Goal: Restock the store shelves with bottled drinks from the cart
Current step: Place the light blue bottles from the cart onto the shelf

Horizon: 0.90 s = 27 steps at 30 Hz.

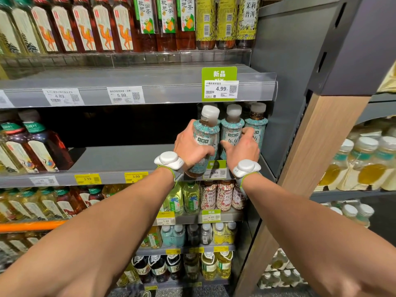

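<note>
Teal-patterned tea bottle point(205, 142) with a pale cap and amber drink showing at the neck, and it's in the left hand point(190, 148), fingers wrapped round its lower half. It's tilted, cap leaning right. Its base hangs in front of the price strip on the grey metal middle shelf point(128, 159), at the right end.

Right hand point(242, 146) is just beside it. The thumb is on one side of a second matching bottle point(232, 127) and a finger reaches between that one and a third bottle point(257, 125), so it's clasping the middle one. Both of those stand upright on the shelf, touching each other, close to the grey side panel point(285, 103). Each wrist carries a white rounded device on a green-edged band point(168, 160).

Most of that shelf to the left shows bare grey, dark at the back. Two dark-red bottles with cream labels point(42, 144) stand at the far left.

On the shelf above, brown bottles with orange camel labels point(85, 28) run in a row. A green new-product tag point(219, 73) sits over a 4.99 price label point(221, 88).

Below are more rows of yellow, green and pink-patterned drinks, with yellow price tags point(87, 179) along the edges. An orange bar point(32, 226) crosses at lower left. On the right a wood-grain upright point(321, 146) slants past a neighbouring rack of pale yellow bottles point(364, 163).
</note>
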Available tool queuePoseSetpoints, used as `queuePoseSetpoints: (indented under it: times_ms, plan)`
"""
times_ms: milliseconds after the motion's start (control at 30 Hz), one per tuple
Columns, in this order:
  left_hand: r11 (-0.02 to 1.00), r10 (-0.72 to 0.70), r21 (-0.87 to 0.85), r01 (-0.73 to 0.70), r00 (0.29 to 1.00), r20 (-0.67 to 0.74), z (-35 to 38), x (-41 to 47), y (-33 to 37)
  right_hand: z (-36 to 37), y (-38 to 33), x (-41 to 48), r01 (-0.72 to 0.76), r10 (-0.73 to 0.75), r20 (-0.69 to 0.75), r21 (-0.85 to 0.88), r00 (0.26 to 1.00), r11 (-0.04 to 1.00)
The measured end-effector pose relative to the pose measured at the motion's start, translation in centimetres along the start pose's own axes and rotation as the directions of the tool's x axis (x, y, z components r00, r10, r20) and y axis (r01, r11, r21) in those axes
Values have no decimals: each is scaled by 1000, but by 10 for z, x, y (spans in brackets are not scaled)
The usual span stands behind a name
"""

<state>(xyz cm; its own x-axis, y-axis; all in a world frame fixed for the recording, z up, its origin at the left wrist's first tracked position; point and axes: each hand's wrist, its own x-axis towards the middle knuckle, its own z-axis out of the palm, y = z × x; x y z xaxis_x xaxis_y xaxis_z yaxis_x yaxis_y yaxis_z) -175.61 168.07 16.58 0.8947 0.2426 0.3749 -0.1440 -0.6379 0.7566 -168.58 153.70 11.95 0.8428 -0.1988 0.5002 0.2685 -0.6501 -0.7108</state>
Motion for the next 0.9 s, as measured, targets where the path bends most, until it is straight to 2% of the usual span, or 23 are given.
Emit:
queuePoseSetpoints:
  times_ms: [267,367,467,633,733,800,900]
  plan:
    - [995,-22,-101,19,999,-28,3,-4,2,3,-3,-3,14,-17,-34,-110,999,994]
    - [990,-14,-142,6,998,-58,7,-8,4,5,1,-3,-15,15,-9,-72,1000,997]
    - [977,-61,-207,55,998,-25,9,-10,3,1,2,-9,-39,39,16,-10,999,999]
    - [949,-145,-274,155,988,56,24,-24,23,-27,0,-21,27,-32,19,226,999,974]
    - [932,-198,-299,205,979,55,25,-22,24,-33,-13,-34,118,-144,56,325,988,938]
    - [926,-222,-299,231,973,66,27,-22,31,-45,-15,-42,179,-225,102,336,969,925]
    - [929,-237,-270,254,967,96,33,-22,49,-58,-6,-50,205,-254,198,240,947,949]
